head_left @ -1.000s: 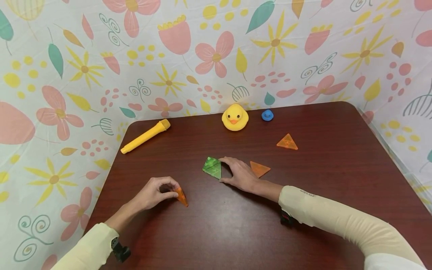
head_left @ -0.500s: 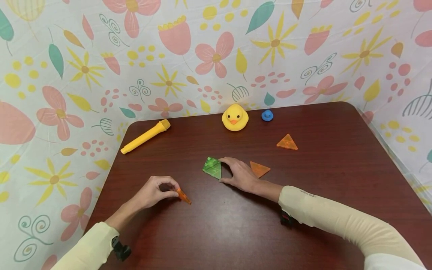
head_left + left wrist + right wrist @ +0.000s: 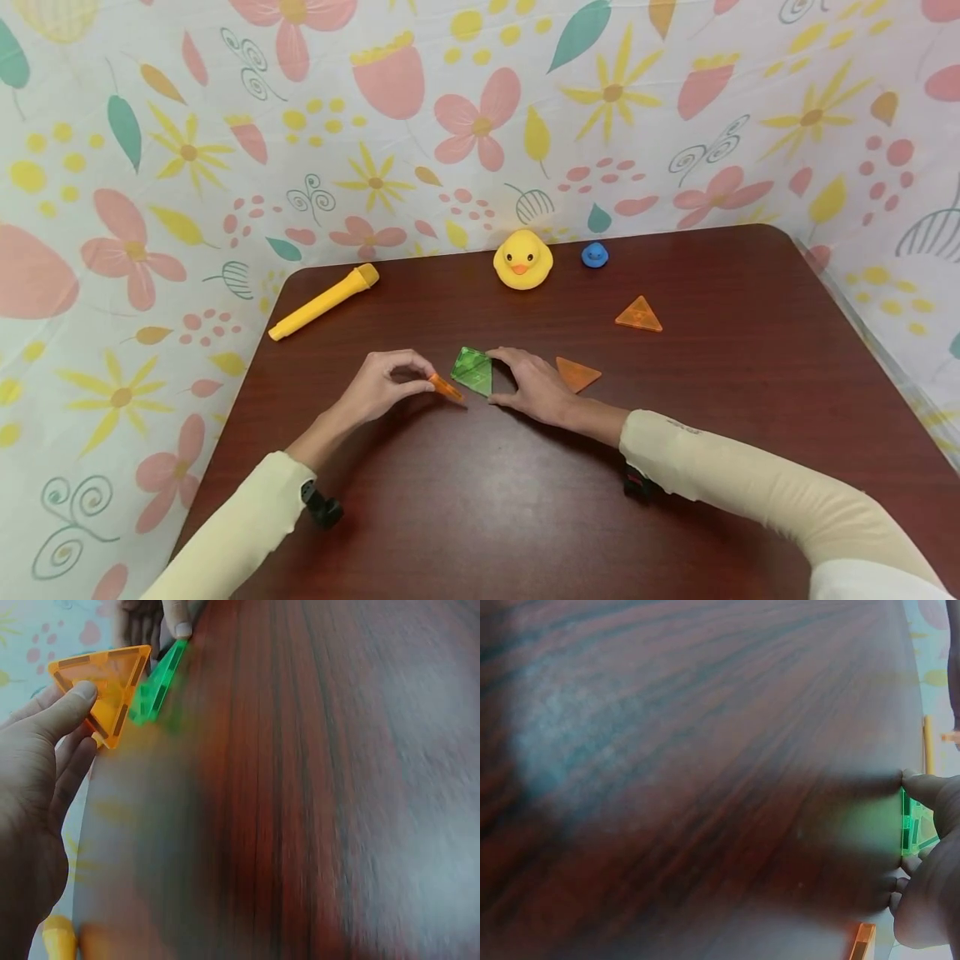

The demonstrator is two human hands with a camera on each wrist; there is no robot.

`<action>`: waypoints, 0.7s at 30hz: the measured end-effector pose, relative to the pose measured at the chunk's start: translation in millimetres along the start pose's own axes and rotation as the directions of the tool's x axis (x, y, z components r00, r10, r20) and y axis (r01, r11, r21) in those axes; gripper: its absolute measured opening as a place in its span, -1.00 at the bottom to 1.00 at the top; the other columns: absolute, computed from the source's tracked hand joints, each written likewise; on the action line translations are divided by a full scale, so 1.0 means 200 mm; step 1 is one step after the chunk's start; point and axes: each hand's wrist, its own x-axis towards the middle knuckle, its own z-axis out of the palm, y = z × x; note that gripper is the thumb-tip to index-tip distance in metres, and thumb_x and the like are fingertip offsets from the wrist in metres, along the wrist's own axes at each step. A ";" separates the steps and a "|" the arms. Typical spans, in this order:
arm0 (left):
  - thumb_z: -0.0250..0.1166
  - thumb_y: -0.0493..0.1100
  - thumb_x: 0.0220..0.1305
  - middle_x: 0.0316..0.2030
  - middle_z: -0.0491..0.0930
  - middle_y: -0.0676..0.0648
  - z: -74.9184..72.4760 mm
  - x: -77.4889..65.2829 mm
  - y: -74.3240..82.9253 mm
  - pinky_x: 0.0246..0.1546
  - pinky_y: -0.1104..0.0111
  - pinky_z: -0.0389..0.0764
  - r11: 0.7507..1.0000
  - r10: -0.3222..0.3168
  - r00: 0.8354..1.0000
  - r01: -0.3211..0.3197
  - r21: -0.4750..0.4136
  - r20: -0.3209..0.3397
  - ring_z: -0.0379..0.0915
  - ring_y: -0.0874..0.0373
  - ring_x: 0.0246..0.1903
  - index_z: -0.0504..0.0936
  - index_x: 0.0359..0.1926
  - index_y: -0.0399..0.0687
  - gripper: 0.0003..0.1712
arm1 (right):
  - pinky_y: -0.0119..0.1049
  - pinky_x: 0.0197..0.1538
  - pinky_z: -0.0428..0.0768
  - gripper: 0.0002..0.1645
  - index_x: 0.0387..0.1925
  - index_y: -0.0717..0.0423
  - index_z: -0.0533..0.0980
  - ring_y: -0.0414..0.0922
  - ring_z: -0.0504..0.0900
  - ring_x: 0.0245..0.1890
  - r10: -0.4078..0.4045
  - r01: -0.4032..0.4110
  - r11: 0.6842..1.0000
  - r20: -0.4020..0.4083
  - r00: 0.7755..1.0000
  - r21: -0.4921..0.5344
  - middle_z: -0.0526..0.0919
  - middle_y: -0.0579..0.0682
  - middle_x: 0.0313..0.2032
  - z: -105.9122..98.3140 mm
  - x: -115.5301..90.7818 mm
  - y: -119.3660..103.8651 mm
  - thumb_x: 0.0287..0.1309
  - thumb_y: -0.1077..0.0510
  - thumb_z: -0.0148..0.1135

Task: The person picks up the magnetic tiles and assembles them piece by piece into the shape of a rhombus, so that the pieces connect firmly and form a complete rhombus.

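Observation:
My left hand [image 3: 375, 390] pinches an orange triangular magnetic tile [image 3: 448, 388] by one corner, thumb on its face in the left wrist view. The tile is tilted up, just left of and nearer than the green magnetic tiles [image 3: 472, 372]. These green pieces lie on the table, joined along a seam. My right hand [image 3: 536, 387] holds them from the right, finger at the far corner and thumb at the near corner. In the right wrist view the green tile [image 3: 907, 821] shows between thumb and fingers.
One orange triangle tile [image 3: 577, 375] lies just behind my right hand, another [image 3: 639, 315] farther back right. A yellow duck [image 3: 522, 260] and small blue duck [image 3: 595, 255] stand at the back edge. A yellow toy microphone [image 3: 324, 302] lies at the back left of the dark table [image 3: 510, 508].
My left hand has carried the orange tile right and away from me, close to the green tiles, after turning it slightly. My right hand and the green tiles have stayed in place.

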 end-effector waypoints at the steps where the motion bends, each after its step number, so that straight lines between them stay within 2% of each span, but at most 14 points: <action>1: 0.58 -0.30 0.22 -0.21 0.77 0.05 0.02 0.02 0.00 -0.09 0.29 0.75 1.000 0.009 1.000 -0.009 -0.001 -0.004 0.73 0.13 -0.19 0.81 -0.17 0.05 -0.79 | 0.13 0.35 0.52 -0.10 0.44 0.19 0.46 0.19 0.45 0.45 0.003 -0.003 1.000 0.002 1.000 0.000 0.50 0.25 0.41 0.00 0.00 0.00 0.16 0.01 0.65; 12: 0.62 -0.38 0.12 -0.25 0.79 -0.01 0.13 0.10 -0.04 -0.15 0.22 0.76 0.998 0.055 0.995 -0.054 0.012 -0.078 0.75 0.11 -0.24 0.82 -0.21 -0.06 -0.76 | 0.15 0.34 0.52 -0.10 0.44 0.19 0.46 0.19 0.45 0.44 0.000 0.000 1.000 0.000 1.000 0.003 0.51 0.25 0.40 0.01 0.00 0.01 0.16 0.00 0.65; 21: 0.59 -0.30 0.20 -0.24 0.78 0.07 0.16 0.13 -0.04 -0.12 0.22 0.76 0.997 0.073 0.997 -0.072 0.025 -0.037 0.74 0.18 -0.22 0.83 -0.18 0.02 -0.81 | 0.15 0.33 0.53 -0.10 0.42 0.19 0.47 0.19 0.47 0.43 -0.013 0.013 1.000 -0.013 1.000 0.006 0.53 0.24 0.38 0.01 0.00 0.01 0.13 0.01 0.67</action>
